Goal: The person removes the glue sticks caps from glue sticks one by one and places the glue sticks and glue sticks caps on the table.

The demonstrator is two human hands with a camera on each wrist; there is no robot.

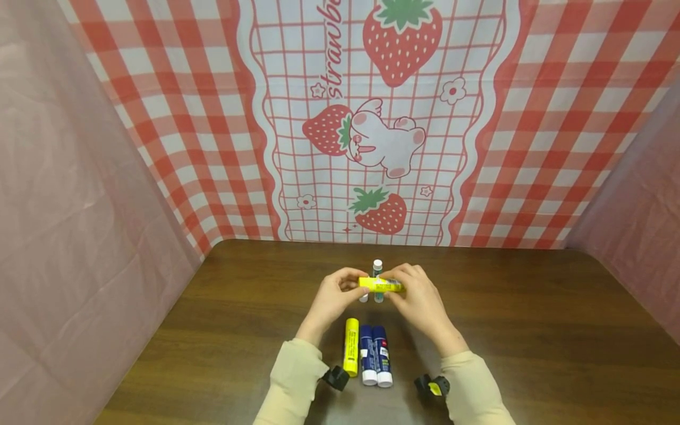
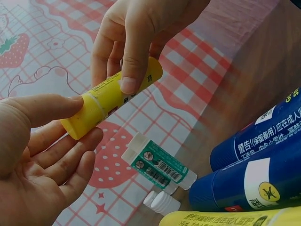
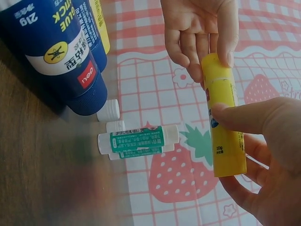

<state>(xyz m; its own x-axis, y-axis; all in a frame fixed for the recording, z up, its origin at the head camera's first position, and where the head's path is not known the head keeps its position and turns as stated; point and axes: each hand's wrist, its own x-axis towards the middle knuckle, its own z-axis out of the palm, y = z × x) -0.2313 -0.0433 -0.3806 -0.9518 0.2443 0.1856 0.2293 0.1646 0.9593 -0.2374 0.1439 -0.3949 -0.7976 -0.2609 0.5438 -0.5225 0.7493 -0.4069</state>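
Both hands hold a yellow glue stick (image 1: pixel 381 285) level above the table. My left hand (image 1: pixel 333 295) pinches one end of it between thumb and fingers, the other fingers loosely spread in the left wrist view. The right hand (image 1: pixel 419 298) grips the barrel at the opposite end, thumb across the label. A thin seam (image 3: pixel 219 79) shows near the left-hand end. Behind and below it lies a green-labelled glue stick (image 3: pixel 141 140), partly hidden by the yellow one in the head view. A small ridged white cap (image 2: pixel 165 203) lies near its end.
Nearer me, a second yellow glue stick (image 1: pixel 351 347) lies beside two dark blue glue sticks (image 1: pixel 368 354) with white ends, between my forearms. The brown wooden table (image 1: pixel 212 330) runs back to a strawberry-print cloth (image 1: pixel 319 224). Pinkish drapes (image 1: pixel 79 206) hang at both sides.
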